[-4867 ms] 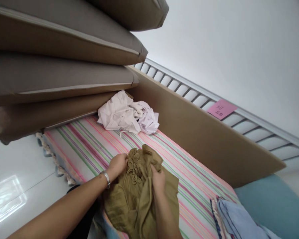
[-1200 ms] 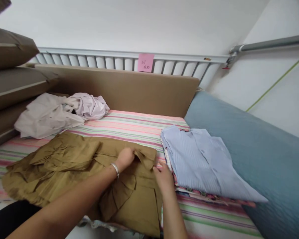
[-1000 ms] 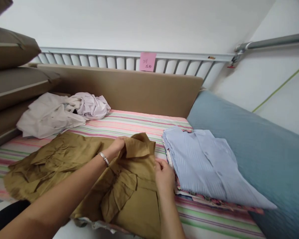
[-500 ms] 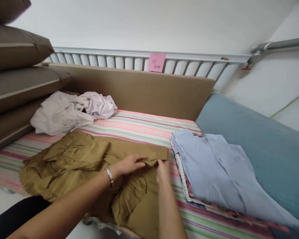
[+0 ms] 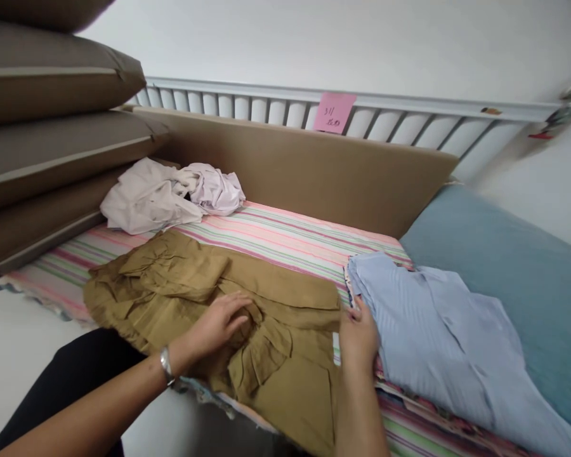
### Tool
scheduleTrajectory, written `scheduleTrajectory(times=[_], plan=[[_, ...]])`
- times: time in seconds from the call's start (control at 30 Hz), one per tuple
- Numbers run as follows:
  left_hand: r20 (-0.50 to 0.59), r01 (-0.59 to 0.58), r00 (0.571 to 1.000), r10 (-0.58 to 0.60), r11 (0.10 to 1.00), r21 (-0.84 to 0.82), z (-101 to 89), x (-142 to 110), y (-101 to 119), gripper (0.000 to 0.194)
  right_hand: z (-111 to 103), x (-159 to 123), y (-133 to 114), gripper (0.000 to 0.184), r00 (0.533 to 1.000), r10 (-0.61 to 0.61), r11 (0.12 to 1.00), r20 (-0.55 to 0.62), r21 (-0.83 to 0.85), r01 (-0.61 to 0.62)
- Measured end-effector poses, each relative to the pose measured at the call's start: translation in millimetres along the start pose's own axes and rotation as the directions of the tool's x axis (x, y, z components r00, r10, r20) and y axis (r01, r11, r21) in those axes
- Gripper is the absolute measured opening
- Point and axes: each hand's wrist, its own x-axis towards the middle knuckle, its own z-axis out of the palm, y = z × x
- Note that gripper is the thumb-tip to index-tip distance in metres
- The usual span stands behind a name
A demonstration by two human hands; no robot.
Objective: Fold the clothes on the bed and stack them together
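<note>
An olive-brown garment (image 5: 285, 285) with gathers and a ruffled piece lies spread on the striped sheet. On its middle, beside the ruffle, rests my left hand (image 5: 223, 320), fingers stretched out and palm down, gripping nothing. My right hand (image 5: 358, 327) is at the garment's right edge, between it and a folded light-blue striped shirt (image 5: 423, 330). Its fingers are curled together; whether they hold the garment's edge is hidden. The blue shirt lies on top of other folded fabrics, with patterned edges showing underneath.
Crumpled white and pale lilac cloth (image 5: 147, 197) lies at the back left, beside stacked brown cushions (image 5: 52, 82). A brown panel (image 5: 304, 168) stands along the back before a white railing with a pink note (image 5: 335, 112). At right is a blue-grey surface (image 5: 528, 273).
My left hand has come off the garment's upper band and lies lower and left. My right hand has shifted right to the edge. The band, folded up before, now lies flatter. The view has turned left.
</note>
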Motion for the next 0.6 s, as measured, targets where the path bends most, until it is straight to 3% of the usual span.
scheduleTrajectory(times=[0.07, 0.13, 0.2, 0.3, 0.37, 0.5, 0.6], plan=[[-0.034, 0.026, 0.999, -0.024, 0.998, 0.050, -0.5, -20.1, -1.1, 0.037, -11.9, -3.6, -4.9, 0.057, 0.989, -0.104, 0.984, -0.108, -0.158, 0.087], [-0.006, 0.010, 1.000, -0.010, 0.996, 0.090, 3.1, -38.9, 4.5, 0.042, -12.0, -13.0, -11.8, 0.054, 0.973, -0.219, 0.962, -0.070, -0.182, 0.203], [0.095, -0.041, 0.995, 0.030, 0.993, 0.112, 10.5, -53.6, 13.5, 0.056, -1.3, -25.5, -16.9, 0.050, 0.943, -0.301, 0.930, 0.144, -0.172, 0.324], [0.231, -0.082, 0.972, 0.047, 0.986, 0.146, 22.7, -64.3, 25.1, 0.078, 19.2, -40.4, -16.3, 0.038, 0.863, -0.242, 0.910, 0.443, -0.205, 0.360], [0.236, -0.060, 0.972, 0.017, 0.982, 0.180, 27.1, -64.1, 29.4, 0.068, 25.1, -44.1, -11.9, 0.035, 0.862, -0.185, 0.914, 0.472, -0.239, 0.327], [0.149, -0.008, 0.989, -0.020, 0.983, 0.185, 23.2, -54.6, 34.5, 0.028, 16.3, -40.6, -3.2, 0.052, 0.895, -0.164, 0.939, 0.414, -0.212, 0.270], [0.074, 0.015, 0.997, -0.029, 0.983, 0.182, 13.8, -48.7, 39.2, 0.027, 9.0, -37.3, -0.4, 0.063, 0.919, -0.135, 0.968, 0.370, -0.149, 0.202]])
